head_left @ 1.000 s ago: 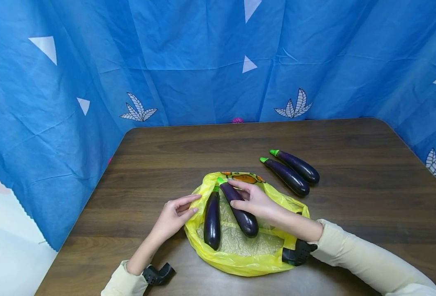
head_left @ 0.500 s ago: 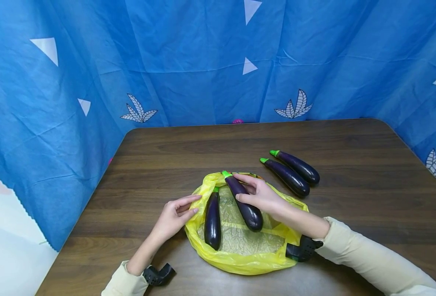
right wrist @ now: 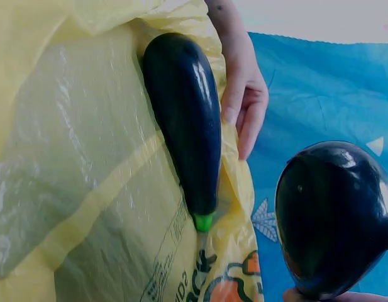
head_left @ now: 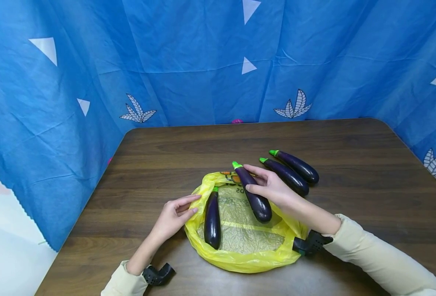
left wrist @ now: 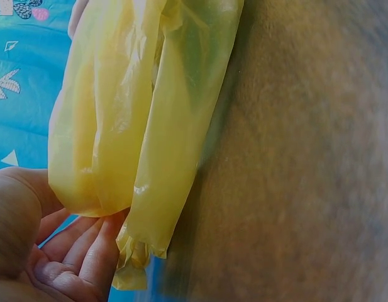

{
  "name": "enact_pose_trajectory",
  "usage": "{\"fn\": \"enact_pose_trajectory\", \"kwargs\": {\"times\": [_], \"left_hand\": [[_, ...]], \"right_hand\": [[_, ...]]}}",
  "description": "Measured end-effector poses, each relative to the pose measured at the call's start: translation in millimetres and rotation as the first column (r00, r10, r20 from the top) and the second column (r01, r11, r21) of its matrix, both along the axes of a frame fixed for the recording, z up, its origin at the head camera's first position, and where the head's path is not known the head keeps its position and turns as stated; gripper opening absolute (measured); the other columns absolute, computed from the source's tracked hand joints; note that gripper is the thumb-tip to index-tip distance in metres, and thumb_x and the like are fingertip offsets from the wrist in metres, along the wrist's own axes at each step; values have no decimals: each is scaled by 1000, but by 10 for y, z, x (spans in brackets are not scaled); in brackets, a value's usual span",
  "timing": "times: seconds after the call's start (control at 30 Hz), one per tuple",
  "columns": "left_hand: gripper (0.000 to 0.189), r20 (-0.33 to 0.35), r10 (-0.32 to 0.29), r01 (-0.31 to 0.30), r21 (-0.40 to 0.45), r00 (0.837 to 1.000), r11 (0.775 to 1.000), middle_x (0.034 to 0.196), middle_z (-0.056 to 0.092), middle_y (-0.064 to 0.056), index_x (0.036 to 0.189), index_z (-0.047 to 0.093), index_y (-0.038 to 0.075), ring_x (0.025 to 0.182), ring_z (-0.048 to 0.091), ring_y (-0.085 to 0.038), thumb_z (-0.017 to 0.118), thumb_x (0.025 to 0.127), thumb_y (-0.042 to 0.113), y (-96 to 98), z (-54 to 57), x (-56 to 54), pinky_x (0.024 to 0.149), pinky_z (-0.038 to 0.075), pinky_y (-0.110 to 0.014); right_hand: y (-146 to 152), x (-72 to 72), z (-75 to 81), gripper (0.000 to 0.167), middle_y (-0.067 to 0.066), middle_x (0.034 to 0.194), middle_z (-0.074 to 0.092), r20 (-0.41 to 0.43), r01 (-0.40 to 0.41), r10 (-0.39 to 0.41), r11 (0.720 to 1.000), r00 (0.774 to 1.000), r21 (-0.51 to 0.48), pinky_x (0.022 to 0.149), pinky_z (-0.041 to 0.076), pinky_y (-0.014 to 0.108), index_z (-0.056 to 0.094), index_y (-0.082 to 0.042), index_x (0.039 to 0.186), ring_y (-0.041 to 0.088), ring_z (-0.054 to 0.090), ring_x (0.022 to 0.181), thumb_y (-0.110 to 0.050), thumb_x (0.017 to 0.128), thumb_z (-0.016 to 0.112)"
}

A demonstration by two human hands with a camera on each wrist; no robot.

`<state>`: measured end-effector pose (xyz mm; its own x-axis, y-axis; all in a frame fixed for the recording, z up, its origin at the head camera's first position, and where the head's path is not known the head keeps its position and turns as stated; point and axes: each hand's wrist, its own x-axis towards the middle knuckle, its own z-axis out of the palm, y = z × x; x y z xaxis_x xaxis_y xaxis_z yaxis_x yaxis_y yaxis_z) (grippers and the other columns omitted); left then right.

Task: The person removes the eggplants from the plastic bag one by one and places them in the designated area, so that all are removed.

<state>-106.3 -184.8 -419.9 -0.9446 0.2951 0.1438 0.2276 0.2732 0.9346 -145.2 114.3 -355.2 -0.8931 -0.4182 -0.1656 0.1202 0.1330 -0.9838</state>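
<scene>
A yellow plastic bag lies with its mouth spread wide on the table. Inside, along its left side, rests one dark purple eggplant with a green stem end. My left hand pinches the bag's left edge; the left wrist view shows the yellow film between thumb and fingers. My right hand grips a second eggplant over the bag's far right part, its green tip pointing away. In the right wrist view that held eggplant looms large, its round end toward the camera.
Two more eggplants, a nearer one and a farther one, lie side by side just beyond the right hand. The brown wooden table ends at a blue patterned curtain. A black wrist camera sits on the left wrist.
My right hand has moved the held eggplant up and to the right, from close beside the other one in the bag toward the bag's far right rim. My left hand has stayed put.
</scene>
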Motion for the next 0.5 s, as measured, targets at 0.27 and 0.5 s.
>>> {"fn": "enact_pose_trajectory", "kwargs": {"times": [0.27, 0.5], "left_hand": [[34, -1, -1, 1, -3, 1000, 1000, 129, 51, -23, 120, 61, -5, 114, 52, -31, 64, 86, -3, 1, -18, 0, 86, 48, -29], [34, -14, -2, 1, -10, 1000, 1000, 129, 50, -25, 119, 60, -7, 116, 50, -33, 64, 85, -5, 0, -51, -6, 86, 48, -30]], "right_hand": [[135, -41, 13, 64, 18, 147, 30, -35, 11, -11, 1000, 999, 19, 99, 38, 38, 28, -4, 146, 28, 33, 131, -10, 91, 59], [249, -55, 35, 64, 20, 148, 27, -47, 25, -24, 999, 999, 25, 101, 36, 40, 26, -3, 147, 29, 30, 132, -10, 92, 58]]}}
